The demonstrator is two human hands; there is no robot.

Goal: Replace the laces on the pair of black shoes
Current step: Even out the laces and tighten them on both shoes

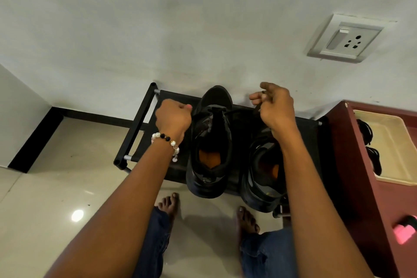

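Two black shoes stand side by side on a low black rack point(137, 124), toes toward the wall. The left shoe point(212, 142) has an orange insole; its tongue is up and a black lace point(239, 111) runs out from its upper eyelets to the right. My right hand point(274, 106) pinches that lace end, raised above the right shoe point(261, 178). My left hand point(172, 117), with a bead bracelet at the wrist, is curled in a fist just left of the left shoe's toe; what it grips is hidden.
A dark red cabinet point(352, 165) stands right of the rack, with a cream tray point(392, 142) holding dark laces and a pink object point(404, 229). The wall with a socket point(345, 38) is right behind. My bare feet stand on the glossy tile floor point(67, 187).
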